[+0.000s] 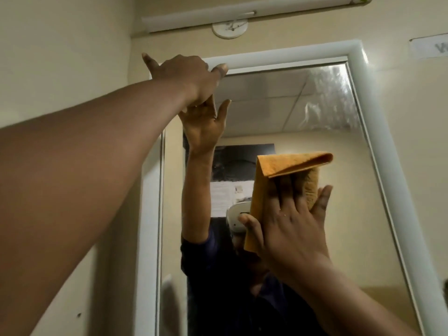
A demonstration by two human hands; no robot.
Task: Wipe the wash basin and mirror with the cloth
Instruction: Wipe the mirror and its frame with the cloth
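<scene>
Against the mirror (pixel 278 112), my right hand (pixel 291 221) presses a folded orange cloth (pixel 291 163) flat to the glass, fingers straight and spread; the hand hides much of the cloth. My left hand (pixel 186 76) reaches the upper left corner of the white frame (pixel 358 69), fingers extended and holding nothing. The wash basin lies out of sight. The glass looks streaky near its upper right. Cream walls surround it, and a white tube light (pixel 218 14) runs above. The cloth looks soft and napped.
</scene>
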